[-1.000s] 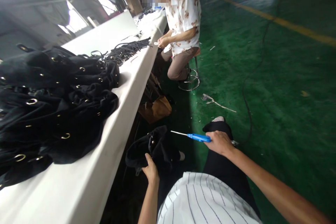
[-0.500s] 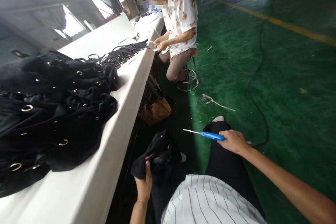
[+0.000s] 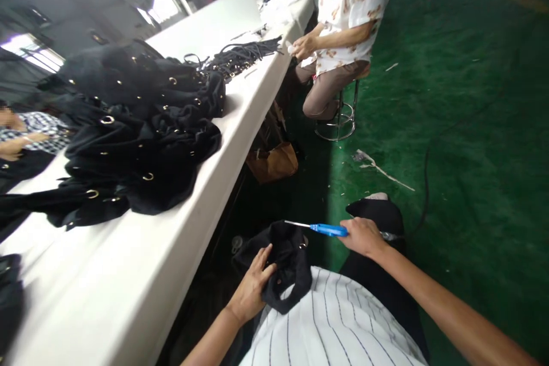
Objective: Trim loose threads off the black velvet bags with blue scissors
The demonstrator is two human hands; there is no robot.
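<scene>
Left hand (image 3: 251, 290) clamped on black bag (image 3: 289, 251), right hand (image 3: 362, 235) around blue tool (image 3: 328, 230); bag seemingly mid-work; black pile (image 3: 141, 126): progress unclear.

A white table (image 3: 141, 263) carries a heap of black, metal-ringed cloth (image 3: 141, 140) and, farther along, dark straps (image 3: 242, 58).

Tool (image 3: 328, 230) right of cloth piece (image 3: 297, 266), table (image 3: 124, 274) left (cloth heap (image 3: 141, 117) atop)
</scene>
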